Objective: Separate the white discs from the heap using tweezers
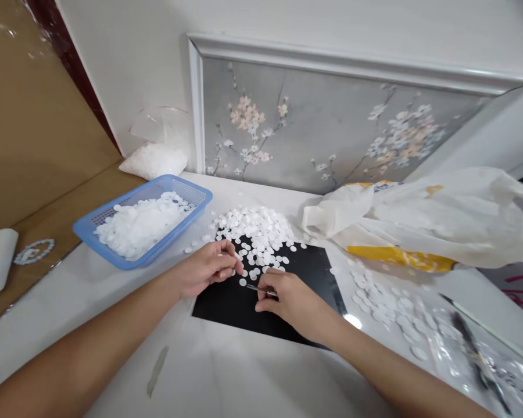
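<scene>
White discs (257,232), heaping at the centre of the frame across the far edge of a black mat (244,305), with strays trailing down toward both hands. Left hand (207,267), reaching in from the lower left, curling its fingertips around something small and pale just beside the near fringe of the heap; exact contents too small to tell. Right hand (287,299), coming in from the lower right, pinching a pair of slim metal tweezers (258,288), tips pointing left toward the other hand's fingers, hovering over the mat just below the loose discs. Blue basket (113,217), sitting at the left of centre, holding more of the same white pieces. Clear bag of white pieces (154,159), resting against the wall at upper left. Crumpled white-and-yellow plastic bag (422,217), sprawling at the right. More discs (387,302), spreading over a clear plastic sheet (462,354) at lower right. White table (226,371), carrying all of it.
</scene>
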### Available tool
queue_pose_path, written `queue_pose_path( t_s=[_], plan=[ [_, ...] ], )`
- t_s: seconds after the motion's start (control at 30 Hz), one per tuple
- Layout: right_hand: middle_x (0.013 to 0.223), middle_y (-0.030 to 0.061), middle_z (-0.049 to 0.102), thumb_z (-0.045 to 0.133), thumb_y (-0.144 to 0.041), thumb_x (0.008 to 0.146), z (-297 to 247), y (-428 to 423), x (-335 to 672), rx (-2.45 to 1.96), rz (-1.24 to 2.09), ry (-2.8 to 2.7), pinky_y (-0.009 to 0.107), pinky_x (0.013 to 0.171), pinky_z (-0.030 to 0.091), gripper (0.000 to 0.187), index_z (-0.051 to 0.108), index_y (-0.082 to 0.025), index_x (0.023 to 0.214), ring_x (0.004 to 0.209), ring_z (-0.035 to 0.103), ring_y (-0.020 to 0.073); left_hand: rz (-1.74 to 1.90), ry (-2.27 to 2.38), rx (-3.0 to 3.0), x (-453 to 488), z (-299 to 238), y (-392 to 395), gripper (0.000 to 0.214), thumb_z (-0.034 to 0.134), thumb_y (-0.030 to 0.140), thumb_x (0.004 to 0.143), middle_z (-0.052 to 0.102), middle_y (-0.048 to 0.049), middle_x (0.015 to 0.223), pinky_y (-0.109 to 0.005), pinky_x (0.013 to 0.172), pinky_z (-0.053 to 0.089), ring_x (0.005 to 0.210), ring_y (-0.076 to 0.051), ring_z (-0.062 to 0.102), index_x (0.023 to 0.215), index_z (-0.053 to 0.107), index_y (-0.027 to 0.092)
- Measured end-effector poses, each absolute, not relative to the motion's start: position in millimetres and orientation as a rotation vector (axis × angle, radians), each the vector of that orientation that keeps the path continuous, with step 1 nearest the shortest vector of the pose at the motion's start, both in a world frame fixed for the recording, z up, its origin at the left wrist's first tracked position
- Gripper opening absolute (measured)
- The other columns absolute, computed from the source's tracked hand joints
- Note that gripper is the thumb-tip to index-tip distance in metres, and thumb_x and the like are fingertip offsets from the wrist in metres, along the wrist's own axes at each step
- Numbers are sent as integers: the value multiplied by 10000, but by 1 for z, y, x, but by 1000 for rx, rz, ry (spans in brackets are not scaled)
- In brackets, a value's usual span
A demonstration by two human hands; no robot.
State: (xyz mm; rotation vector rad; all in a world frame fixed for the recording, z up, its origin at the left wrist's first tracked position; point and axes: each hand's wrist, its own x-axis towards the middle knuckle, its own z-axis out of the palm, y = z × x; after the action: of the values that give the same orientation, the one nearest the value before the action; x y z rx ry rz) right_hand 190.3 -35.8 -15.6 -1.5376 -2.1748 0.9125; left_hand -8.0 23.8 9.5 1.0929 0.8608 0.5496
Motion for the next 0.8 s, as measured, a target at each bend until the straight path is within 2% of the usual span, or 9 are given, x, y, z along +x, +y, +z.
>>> queue_pose_path(
  t_s=[0.1,0.17,0.27,0.33,0.4,0.5,0.6,0.7,0.8],
  plan=[
    [684,-38,594,688,-147,750,-9,-33,190,-1507,933,-2130,226,557,358,132,583,-186,680,585,500,110,531,930,1092,-5,6,22,210,624,318,755,573,15,618,-188,421,158,453,-42,373,848,518,162],
    [614,-59,576,682,-191,764,-2,-31,185,-1486,931,-2004,217,528,346,132,578,-188,683,536,475,98,498,974,1111,-1,4,17,321,552,467,810,565,9,595,-184,412,187,438,-50,396,851,566,149],
    [575,-66,588,639,-215,809,5,-24,175,-1360,922,-1867,213,555,384,114,594,-194,707,527,513,98,436,970,1038,5,3,12,488,497,620,795,589,-28,588,-189,383,159,434,-69,439,781,575,139],
    [641,-39,620,603,-210,840,7,-19,171,-1288,832,-1837,222,603,417,101,626,-195,743,582,558,111,463,966,933,6,2,12,476,550,614,769,594,-37,601,-186,375,131,452,-69,455,726,554,140],
    [734,-10,627,608,-190,837,4,-14,171,-1274,724,-1854,229,619,432,87,646,-195,759,639,576,122,568,991,847,4,2,16,453,594,570,767,545,-2,567,-180,377,130,429,-43,408,632,485,152],
    [762,-7,605,661,-158,801,-10,-11,174,-1272,728,-2059,222,605,445,68,648,-196,746,641,581,119,734,998,819,-1,1,23,510,577,526,807,335,75,458,-194,368,91,361,-20,254,540,315,180],
    [797,5,602,643,-146,817,-26,-14,177,-1278,614,-2315,229,600,456,49,646,-192,800,643,596,125,794,1006,921,-4,-1,27,418,510,483,867,201,105,441,-207,368,66,348,-33,173,599,403,180],
    [828,27,604,576,-93,828,-33,-16,178,-1250,420,-2436,233,575,442,101,626,-180,826,648,594,135,772,1023,1077,-2,-4,24,294,479,428,892,260,103,443,-195,378,103,365,-43,198,766,532,168],
    [727,-1,570,565,-126,819,-28,-17,179,-1335,548,-2207,220,551,407,98,597,-177,742,592,533,116,679,1031,1211,1,-6,19,256,491,396,877,397,70,466,-185,412,187,424,-61,324,831,578,159]
  ],
)
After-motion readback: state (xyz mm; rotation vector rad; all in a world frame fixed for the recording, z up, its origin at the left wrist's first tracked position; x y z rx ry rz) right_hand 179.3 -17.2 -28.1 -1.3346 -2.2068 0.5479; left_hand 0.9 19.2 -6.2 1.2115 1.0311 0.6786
